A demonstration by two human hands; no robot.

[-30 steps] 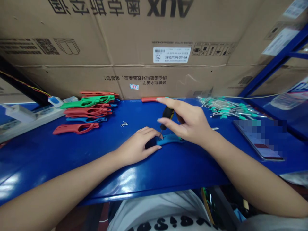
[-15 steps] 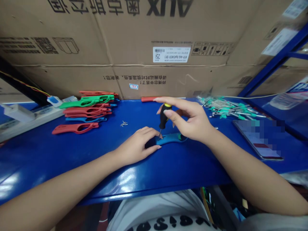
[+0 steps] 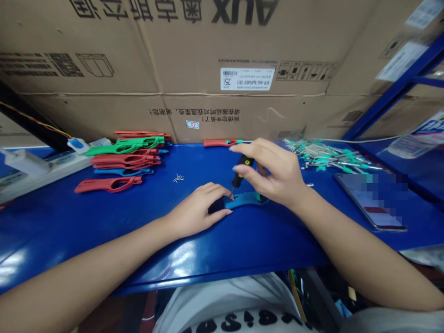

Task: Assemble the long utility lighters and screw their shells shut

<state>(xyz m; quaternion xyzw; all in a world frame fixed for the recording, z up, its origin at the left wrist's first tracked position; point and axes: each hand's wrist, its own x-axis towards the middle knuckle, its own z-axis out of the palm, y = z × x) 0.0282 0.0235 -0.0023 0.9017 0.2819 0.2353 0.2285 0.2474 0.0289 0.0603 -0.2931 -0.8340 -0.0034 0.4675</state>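
A blue plastic lighter body [image 3: 246, 199] lies flat on the blue table, a green part showing near its right end. My left hand [image 3: 201, 210] grips its left end between thumb and fingers. In my right hand [image 3: 274, 173] is a black-and-yellow screwdriver [image 3: 239, 175], held by the handle above the lighter. Its shaft slants down to the left, and the tip reaches the lighter's left part, close to my left fingertips. Whether a screw sits under the tip is too small to tell. A small pile of screws [image 3: 178, 178] lies behind my left hand.
Red, green and blue lighter casings [image 3: 126, 159] are stacked at the left by a power strip [image 3: 58, 164]. A red lighter [image 3: 217, 143] lies against the cardboard box [image 3: 194, 55]. Metal rods with green parts [image 3: 333, 156] and a phone [image 3: 371, 202] lie at the right.
My right hand has shifted slightly right, and the screwdriver handle now leans more to the right. More of the red lighter behind shows. My left hand and the blue lighter stay nearly still.
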